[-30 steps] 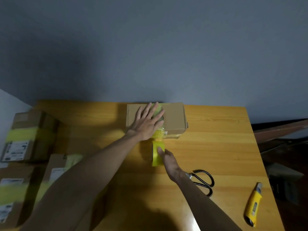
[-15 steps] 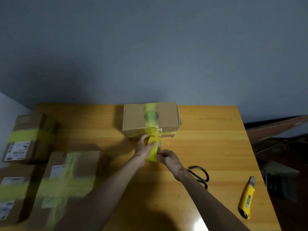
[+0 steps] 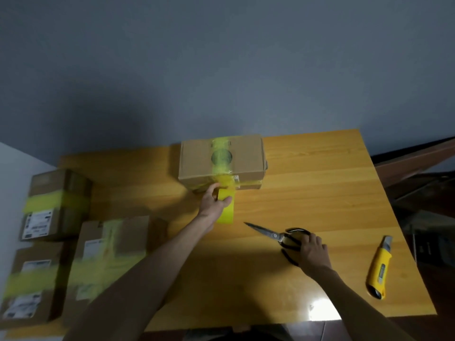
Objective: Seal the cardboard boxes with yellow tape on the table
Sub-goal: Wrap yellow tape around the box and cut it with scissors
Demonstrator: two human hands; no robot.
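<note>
A cardboard box (image 3: 246,158) stands at the far middle of the wooden table (image 3: 320,193), with a strip of yellow tape running across its top and down its near side. The yellow tape roll (image 3: 226,209) stands just in front of the box, still joined to that strip. My left hand (image 3: 214,201) grips the roll from the left, thumb over its top. My right hand (image 3: 312,251) lies on the black handles of the scissors (image 3: 275,236), fingers curled round them, the blades pointing left towards the roll.
Three taped cardboard boxes sit at the left: one at the back (image 3: 56,205), one at the front (image 3: 27,284), one larger beside them (image 3: 110,257). A yellow utility knife (image 3: 379,267) lies near the table's right edge. Dark furniture stands beyond that edge.
My left hand left the box top and took hold of the tape roll. My right hand let go of the roll and moved right onto the scissors.
</note>
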